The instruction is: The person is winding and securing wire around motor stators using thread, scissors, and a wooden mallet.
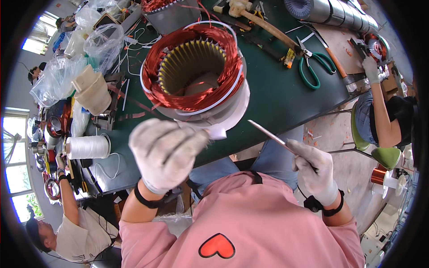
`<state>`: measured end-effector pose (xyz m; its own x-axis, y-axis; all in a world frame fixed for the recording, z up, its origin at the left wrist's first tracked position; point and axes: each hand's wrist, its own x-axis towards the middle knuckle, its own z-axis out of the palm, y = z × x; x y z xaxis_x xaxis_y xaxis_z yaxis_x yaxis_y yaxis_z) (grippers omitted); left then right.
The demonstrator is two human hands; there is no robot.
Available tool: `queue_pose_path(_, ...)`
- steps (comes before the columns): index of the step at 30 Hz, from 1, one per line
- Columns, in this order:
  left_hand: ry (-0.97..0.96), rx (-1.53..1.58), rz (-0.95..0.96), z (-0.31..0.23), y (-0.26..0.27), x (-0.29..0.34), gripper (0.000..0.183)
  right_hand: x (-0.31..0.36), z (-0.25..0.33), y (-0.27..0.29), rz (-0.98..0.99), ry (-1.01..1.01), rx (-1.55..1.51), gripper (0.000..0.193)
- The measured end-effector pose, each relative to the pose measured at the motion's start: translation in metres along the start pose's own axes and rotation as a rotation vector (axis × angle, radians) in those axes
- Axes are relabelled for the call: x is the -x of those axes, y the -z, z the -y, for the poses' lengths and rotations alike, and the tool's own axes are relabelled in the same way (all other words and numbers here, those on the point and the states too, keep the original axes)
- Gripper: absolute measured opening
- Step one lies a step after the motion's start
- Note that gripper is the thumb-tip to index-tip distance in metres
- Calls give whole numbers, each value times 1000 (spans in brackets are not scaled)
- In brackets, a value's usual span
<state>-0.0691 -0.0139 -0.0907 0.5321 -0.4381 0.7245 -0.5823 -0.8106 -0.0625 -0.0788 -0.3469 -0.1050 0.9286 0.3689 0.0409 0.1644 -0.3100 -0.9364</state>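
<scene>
A motor stator (192, 67) wound with thick red copper wire stands upright on the green table, its inner slots lined in yellow and a white cord looped about the coils. Just in front of it, my left hand (167, 152), in a white glove and slightly blurred, is closed in a pinch on a small white strip (217, 133). My right hand (314, 169), gloved too, grips a thin flat stick-like tool (271, 136) whose tip points up and left towards the stator. The stick is apart from the coils.
Green-handled scissors (316, 67), a wooden-handled hammer (268, 27) and a white thread spool (89, 147) lie on the table (286, 98). Plastic bags (58, 85) crowd the left. Co-workers sit at left (80, 232) and right (393, 116). Another metal stator (172, 15) stands behind.
</scene>
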Motion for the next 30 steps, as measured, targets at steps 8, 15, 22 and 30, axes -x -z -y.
queue_pose_path(8, 45, 55, 104, 31, 8, -27, 29, -20, 32, -22, 139, 139, 164, 53)
queue_pose_path(15, 11, 53, 86, 20, -8, -33, 27, -25, 62, -5, 49, 198, 640, 59)
queue_pose_path(22, 5, -120, -77, 0, -35, -44, 22, -48, 102, -2, 49, 136, 942, 58)
queue_pose_path(30, 285, 546, 233, 41, 2, -96, 38, -71, 61, 16, 35, 203, 783, 53)
